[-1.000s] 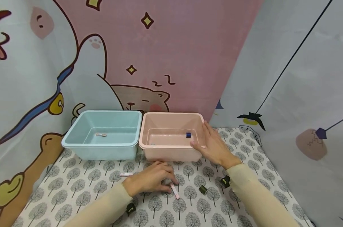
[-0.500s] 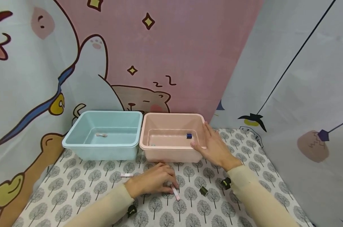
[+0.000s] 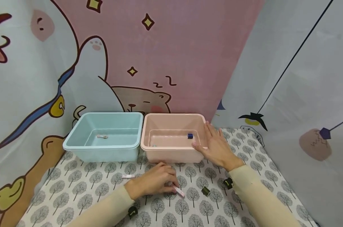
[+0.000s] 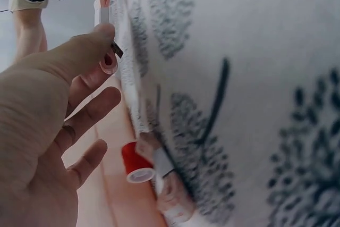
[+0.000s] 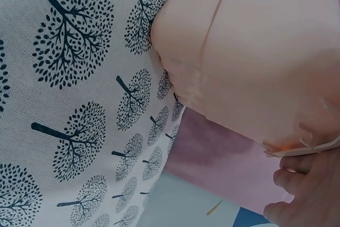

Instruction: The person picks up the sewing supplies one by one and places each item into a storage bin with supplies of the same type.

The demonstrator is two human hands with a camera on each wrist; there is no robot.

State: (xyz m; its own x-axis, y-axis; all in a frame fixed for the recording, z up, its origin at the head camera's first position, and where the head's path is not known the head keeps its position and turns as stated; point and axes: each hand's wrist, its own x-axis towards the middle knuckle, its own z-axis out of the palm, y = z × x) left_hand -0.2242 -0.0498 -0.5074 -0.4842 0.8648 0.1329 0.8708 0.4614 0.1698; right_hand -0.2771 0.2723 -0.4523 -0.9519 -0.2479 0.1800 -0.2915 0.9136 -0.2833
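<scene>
My left hand (image 3: 157, 179) pinches a pink-and-white clothes peg (image 3: 179, 191) between thumb and fingertip, low over the tablecloth. The left wrist view shows this peg (image 4: 103, 17) side-on, its far end free, while the other fingers spread loosely. Near them a red thread spool (image 4: 137, 162) lies beside a second peg (image 4: 175, 198); the hand hides the spool in the head view. My right hand (image 3: 220, 149) rests on the right front corner of the pink bin (image 3: 174, 155), fingers extended along its side and thumb at the front rim. A green thread spool (image 3: 206, 191) lies between the forearms.
Left of the pink bin stands a light blue bin (image 3: 106, 155) with a small pale peg-like piece (image 3: 102, 136) inside. The pink bin holds a blue thread spool (image 3: 190, 136). A tree-print cloth (image 3: 89, 189) covers the table, and a cartoon curtain (image 3: 194, 56) hangs behind.
The free end of the peg in my left hand has swung to the right and up. My right hand stays on the pink bin. The whole head view has shifted slightly.
</scene>
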